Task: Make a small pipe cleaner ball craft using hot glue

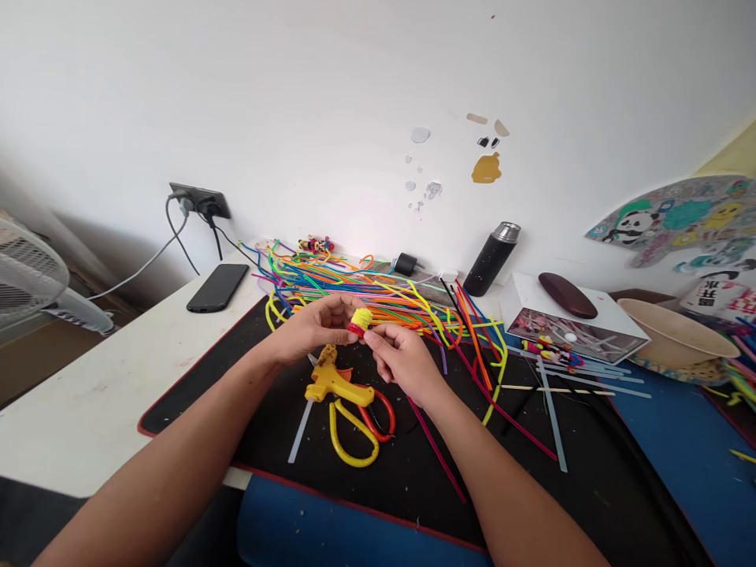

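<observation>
Yellow-and-red pipe-cleaner coil (360, 320), raised above the black mat (602, 480).
Left hand (324, 324) and right hand (402, 361) both pinch the coil between narrowed fingertips; the yellow glue gun (339, 386) lies nearer the body, loose pipe cleaners (390, 307) beyond.

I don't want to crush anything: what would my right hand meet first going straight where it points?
Your right hand would probably meet the small yellow-and-red piece first, then your left hand; depth is unclear.
</observation>
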A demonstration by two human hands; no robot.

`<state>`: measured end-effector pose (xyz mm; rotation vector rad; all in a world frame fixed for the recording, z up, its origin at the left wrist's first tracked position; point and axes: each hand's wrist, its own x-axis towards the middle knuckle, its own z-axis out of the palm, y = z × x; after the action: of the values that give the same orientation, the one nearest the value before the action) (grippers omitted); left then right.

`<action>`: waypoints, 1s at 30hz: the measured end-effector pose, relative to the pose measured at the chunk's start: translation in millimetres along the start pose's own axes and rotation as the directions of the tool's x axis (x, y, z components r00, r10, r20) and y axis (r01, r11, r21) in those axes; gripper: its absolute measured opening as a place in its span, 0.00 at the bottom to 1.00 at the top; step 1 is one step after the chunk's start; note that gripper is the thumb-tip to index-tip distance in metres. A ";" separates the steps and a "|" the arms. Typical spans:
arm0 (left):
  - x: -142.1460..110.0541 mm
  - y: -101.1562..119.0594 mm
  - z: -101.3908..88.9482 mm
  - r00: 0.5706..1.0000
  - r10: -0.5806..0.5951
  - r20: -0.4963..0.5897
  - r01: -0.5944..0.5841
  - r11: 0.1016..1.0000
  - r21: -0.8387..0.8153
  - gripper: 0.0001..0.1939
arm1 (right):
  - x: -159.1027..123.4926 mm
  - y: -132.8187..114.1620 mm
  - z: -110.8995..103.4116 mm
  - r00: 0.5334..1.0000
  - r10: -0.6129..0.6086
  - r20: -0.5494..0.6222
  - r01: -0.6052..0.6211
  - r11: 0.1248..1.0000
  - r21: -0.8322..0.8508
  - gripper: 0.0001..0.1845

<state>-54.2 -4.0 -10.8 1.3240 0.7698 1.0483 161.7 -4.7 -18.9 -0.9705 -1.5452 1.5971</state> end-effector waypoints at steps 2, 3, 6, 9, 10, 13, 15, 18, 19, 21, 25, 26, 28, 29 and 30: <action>0.3 -0.7 1.5 1.000 0.019 -0.016 -0.020 0.999 -0.040 0.22 | -1.1 -1.9 0.9 1.000 0.022 0.011 -0.023 0.999 0.033 0.25; 0.6 -1.4 2.5 0.999 0.026 -0.025 -0.028 0.998 -0.065 0.22 | -1.7 -2.8 1.3 0.999 0.032 0.016 -0.033 0.998 0.054 0.26; 1.9 -5.6 6.0 0.998 0.043 -0.046 -0.049 0.989 -0.139 0.23 | -3.0 -5.0 1.8 0.998 0.052 0.033 -0.055 0.991 0.120 0.28; 3.4 -11.3 9.5 0.995 0.069 -0.070 -0.082 0.975 -0.206 0.23 | -3.2 -5.5 1.2 0.998 0.057 0.037 -0.062 0.983 0.172 0.29; 3.9 -12.9 10.4 0.994 0.075 -0.076 -0.090 0.972 -0.216 0.23 | -3.1 -5.2 0.9 0.998 0.056 0.036 -0.061 0.981 0.184 0.29; 4.7 -15.1 12.2 0.993 0.084 -0.080 -0.099 0.973 -0.210 0.23 | -2.4 -3.8 0.2 0.998 0.048 0.040 -0.056 0.976 0.210 0.27; 4.6 -14.7 12.8 0.992 0.089 -0.086 -0.105 0.975 -0.195 0.22 | -2.2 -3.3 0.1 0.998 0.046 0.049 -0.056 0.974 0.221 0.26; 3.9 -13.3 13.1 0.990 0.103 -0.098 -0.119 0.976 -0.182 0.23 | -2.5 -3.6 0.4 0.997 0.046 0.057 -0.058 0.972 0.227 0.25; 3.6 -12.8 13.1 0.990 0.105 -0.099 -0.122 0.976 -0.181 0.23 | -2.6 -3.7 0.6 0.997 0.049 0.055 -0.060 0.973 0.224 0.25; 3.3 -12.0 13.0 0.989 0.107 -0.100 -0.124 0.975 -0.182 0.23 | -2.7 -3.3 0.8 0.998 0.055 0.043 -0.063 0.974 0.215 0.25; 2.8 -9.4 13.5 0.988 0.115 -0.100 -0.128 0.982 -0.141 0.23 | -1.3 -0.6 0.3 0.999 0.048 -0.006 -0.047 0.985 0.167 0.25; 2.7 -8.4 13.7 0.988 0.117 -0.097 -0.128 0.985 -0.113 0.22 | -0.7 0.2 0.0 0.999 0.043 -0.022 -0.039 0.988 0.148 0.25; 2.5 -6.2 14.1 0.988 0.125 -0.091 -0.128 0.991 -0.033 0.22 | 0.5 1.8 -0.4 0.998 0.033 -0.051 -0.027 0.994 0.110 0.23; 2.3 -5.2 14.2 0.988 0.127 -0.085 -0.126 0.992 0.013 0.22 | 1.0 2.6 -0.5 0.998 0.031 -0.060 -0.025 0.995 0.096 0.23; 2.1 -4.3 14.0 0.989 0.127 -0.077 -0.123 0.991 0.058 0.22 | 1.5 3.3 -0.5 0.998 0.031 -0.062 -0.025 0.996 0.088 0.22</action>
<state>-39.9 -7.2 -13.0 1.3965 0.7873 1.1943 161.5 -3.2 -22.2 -0.9896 -1.4127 1.6235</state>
